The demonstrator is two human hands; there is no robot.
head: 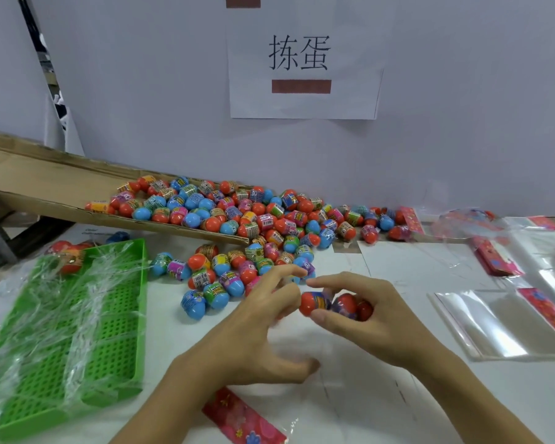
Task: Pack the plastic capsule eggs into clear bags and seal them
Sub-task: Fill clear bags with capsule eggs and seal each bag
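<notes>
Right hand (pixel 362 312) clenched around several capsule eggs (pixel 334 304), front egg's long axis sideways, red end toward left hand (pixel 263 322). Left hand released, fingers spread, just beside it. Bare white surface (pixel 382 395) near hands. Green tray (pixel 77 315) left, clear bags (pixel 500 325) right. Beyond hands, egg pile (pixel 237 225) spilling off cardboard ramp (pixel 45 184).

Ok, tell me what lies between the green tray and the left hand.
In the head view, between the green tray and the left hand lie a few loose capsule eggs on bare white table.
</notes>
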